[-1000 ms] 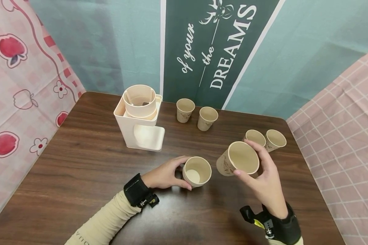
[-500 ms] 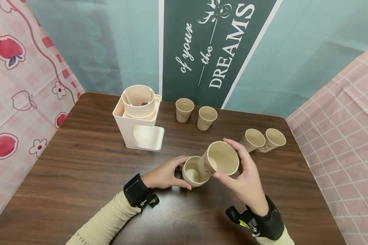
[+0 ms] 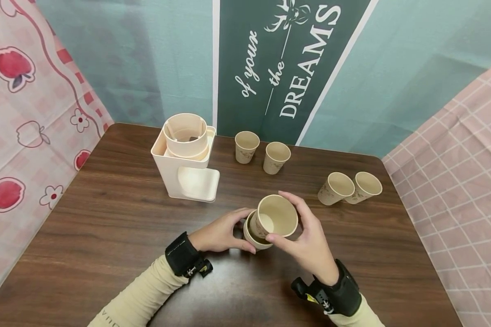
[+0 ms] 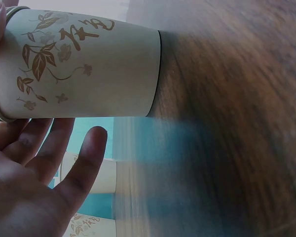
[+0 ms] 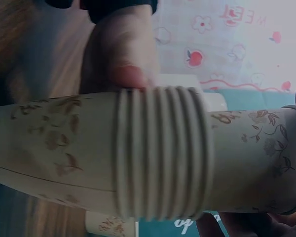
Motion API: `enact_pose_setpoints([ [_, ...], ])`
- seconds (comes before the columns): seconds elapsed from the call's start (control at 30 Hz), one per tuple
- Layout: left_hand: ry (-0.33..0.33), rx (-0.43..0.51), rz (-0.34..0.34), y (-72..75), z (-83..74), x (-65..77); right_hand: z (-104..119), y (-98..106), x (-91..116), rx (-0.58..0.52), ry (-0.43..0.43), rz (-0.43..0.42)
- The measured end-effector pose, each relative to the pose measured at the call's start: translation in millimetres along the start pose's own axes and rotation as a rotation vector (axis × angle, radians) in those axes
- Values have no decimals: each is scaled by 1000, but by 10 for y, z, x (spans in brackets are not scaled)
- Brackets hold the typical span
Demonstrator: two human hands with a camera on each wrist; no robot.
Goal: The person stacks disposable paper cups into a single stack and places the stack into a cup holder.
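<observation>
My left hand (image 3: pixel 222 231) grips a nested stack of beige paper cups (image 3: pixel 251 238) standing on the wooden table. Several rims of this stack (image 5: pixel 163 153) show in the right wrist view, and brown leaf print marks the stack's lower cup (image 4: pixel 84 69) in the left wrist view. Between thumb and fingers, my right hand (image 3: pixel 313 238) holds another paper cup (image 3: pixel 280 211) by its rim. That cup (image 5: pixel 251 158) tilts, with its base inside the stack's mouth. Most of the left fingers are hidden behind the cups in the head view.
A cream cup-dispenser-like stand (image 3: pixel 188 177) with a round tube on top is at the back left. Two paper cups, a left one (image 3: pixel 246 149) and a right one (image 3: pixel 276 159), stand along the back. Two more, one nearer (image 3: pixel 334 188) and one farther right (image 3: pixel 364 187), sit side by side.
My right hand has carried its cup leftward from near the right pair down into the mouth of the stack. The left hand and stack have stayed in place.
</observation>
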State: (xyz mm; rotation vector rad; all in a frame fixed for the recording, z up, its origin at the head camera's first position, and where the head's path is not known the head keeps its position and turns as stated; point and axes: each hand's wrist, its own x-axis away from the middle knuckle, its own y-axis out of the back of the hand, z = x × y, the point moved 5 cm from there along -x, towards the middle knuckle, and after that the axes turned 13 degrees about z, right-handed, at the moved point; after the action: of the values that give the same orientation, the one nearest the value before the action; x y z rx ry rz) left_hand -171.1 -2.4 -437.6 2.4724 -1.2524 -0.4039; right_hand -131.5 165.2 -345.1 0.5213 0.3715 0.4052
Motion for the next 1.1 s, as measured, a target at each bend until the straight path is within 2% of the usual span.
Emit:
enact_pose_setpoints([
  [0.47,12,12,6,-5,6,1,-143,-115,19,85,-41,34],
  [0.8,-5,4,0,3,11,7,153,-145,-28,148,-23,74],
  [1.1,-27,30,-2,-5,10,0,149,-160,-40,155,-1,88],
])
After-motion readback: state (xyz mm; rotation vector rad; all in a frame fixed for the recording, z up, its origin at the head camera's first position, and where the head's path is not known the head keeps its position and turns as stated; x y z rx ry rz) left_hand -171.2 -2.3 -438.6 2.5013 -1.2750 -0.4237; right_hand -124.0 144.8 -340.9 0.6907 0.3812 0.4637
